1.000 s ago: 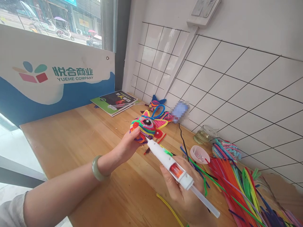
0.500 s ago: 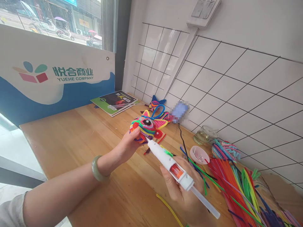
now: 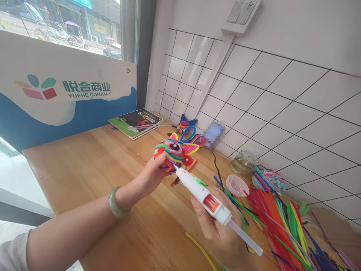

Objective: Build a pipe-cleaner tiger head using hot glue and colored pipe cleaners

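A colourful pipe-cleaner animal head (image 3: 176, 148) with yellow-edged pink ears, a dark eye and a blue loop on top is held above the table. My left hand (image 3: 152, 171), with a pale bangle at the wrist, is closed around its left side, thumb on the front. In my right hand (image 3: 217, 222) is a white hot glue gun (image 3: 197, 188), its metal nozzle at the lower front of the head. A clear glue stick (image 3: 245, 237) juts from its back end. Most of the right fingers are hidden behind the gun.
Bundles of coloured pipe cleaners (image 3: 276, 214) spread over the right side. Behind them are a pink bowl (image 3: 237, 185) of small beads, a glass jar (image 3: 244, 161) and a blurred phone (image 3: 213, 134) near a black cable. Books (image 3: 137, 123) lie by the tiled wall, beside another pipe-cleaner piece (image 3: 184, 124).
Almost nothing differs. Both hands keep their hold, with the nozzle still at the lower front of the head; the view has shifted very slightly.
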A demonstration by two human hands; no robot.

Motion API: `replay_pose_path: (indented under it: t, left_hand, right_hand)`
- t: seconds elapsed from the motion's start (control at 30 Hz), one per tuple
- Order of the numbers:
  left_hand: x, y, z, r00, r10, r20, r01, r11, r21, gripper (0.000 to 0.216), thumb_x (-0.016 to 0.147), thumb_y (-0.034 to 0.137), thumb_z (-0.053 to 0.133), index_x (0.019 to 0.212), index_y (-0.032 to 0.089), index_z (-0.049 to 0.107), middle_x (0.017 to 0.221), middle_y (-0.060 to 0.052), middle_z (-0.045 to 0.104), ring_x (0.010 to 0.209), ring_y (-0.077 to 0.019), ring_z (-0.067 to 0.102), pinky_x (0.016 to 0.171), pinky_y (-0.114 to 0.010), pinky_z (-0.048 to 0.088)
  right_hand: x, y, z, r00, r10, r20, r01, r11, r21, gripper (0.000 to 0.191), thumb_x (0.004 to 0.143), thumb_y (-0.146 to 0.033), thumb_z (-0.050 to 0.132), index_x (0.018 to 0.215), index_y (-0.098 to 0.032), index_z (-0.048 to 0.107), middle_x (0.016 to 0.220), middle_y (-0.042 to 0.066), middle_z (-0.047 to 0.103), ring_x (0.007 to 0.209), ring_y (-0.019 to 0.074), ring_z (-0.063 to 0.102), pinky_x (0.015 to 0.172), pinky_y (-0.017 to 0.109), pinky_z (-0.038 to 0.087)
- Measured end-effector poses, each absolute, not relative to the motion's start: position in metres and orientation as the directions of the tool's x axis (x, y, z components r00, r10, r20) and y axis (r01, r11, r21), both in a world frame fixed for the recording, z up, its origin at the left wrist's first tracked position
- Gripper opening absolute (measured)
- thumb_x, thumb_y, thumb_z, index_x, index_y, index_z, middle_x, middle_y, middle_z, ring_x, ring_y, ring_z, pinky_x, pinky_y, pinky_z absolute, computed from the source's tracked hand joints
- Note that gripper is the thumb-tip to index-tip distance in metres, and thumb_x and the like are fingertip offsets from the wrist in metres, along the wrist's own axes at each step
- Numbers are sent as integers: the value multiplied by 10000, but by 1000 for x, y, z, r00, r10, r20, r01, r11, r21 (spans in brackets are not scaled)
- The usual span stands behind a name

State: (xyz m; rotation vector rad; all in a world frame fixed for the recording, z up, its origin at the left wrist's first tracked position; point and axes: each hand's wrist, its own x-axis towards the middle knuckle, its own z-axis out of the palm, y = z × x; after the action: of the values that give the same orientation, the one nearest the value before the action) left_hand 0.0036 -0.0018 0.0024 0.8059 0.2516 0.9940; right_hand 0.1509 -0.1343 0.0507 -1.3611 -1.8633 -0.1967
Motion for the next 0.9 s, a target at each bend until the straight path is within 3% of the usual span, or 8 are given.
replay_pose_path:
  t: [0.3,0.4,0.5,0.57,0.73,0.9]
  left_hand:
    - [4,0,1,536,827,168,-688,312,655,389,826,485,606,1088,202,656,1073,-72,704,997,-236,647,884,-367,492]
    - [4,1,-1,533,835,139,-695,338,634,376,836,477,596,1077,196,661,1054,-75,711,979,-231,659,873,-364,508]
    - [4,3,-2,544,833,95,-693,383,611,373,835,474,596,1079,198,659,1028,-78,720,931,-222,675,848,-353,522]
    - [4,4,-3,551,833,55,-684,413,601,393,831,484,595,1082,188,657,1025,-88,721,901,-219,682,831,-346,529]
    - [4,6,-1,559,829,5,-675,451,584,425,829,495,587,1112,184,647,1070,-108,713,940,-225,678,832,-336,528]
    - [5,7,-2,553,833,-14,-675,457,579,417,837,504,576,1083,177,659,1025,-104,724,916,-214,683,809,-320,537]
  right_hand:
    - [154,-138,53,63,791,608,767,352,-537,87,861,-255,583,909,-194,623,720,24,648,622,168,619,547,259,504]
    - [157,-139,55,159,829,536,619,339,-708,81,862,-276,588,822,-208,607,610,-13,582,496,130,521,442,234,435]
    - [162,-137,57,206,887,413,385,315,-867,124,891,-319,552,854,-202,572,701,9,586,458,90,425,417,234,380]
    - [167,-135,59,195,911,363,235,316,-919,169,908,-358,518,875,-199,567,759,21,583,443,70,384,412,236,349]
    - [186,-129,59,88,956,281,-51,287,-957,302,883,-443,520,765,-174,591,603,-26,491,382,41,279,383,217,268]
    - [203,-127,43,-126,992,7,-109,-7,-994,317,861,-473,559,807,-163,599,666,14,593,393,33,284,408,212,262]
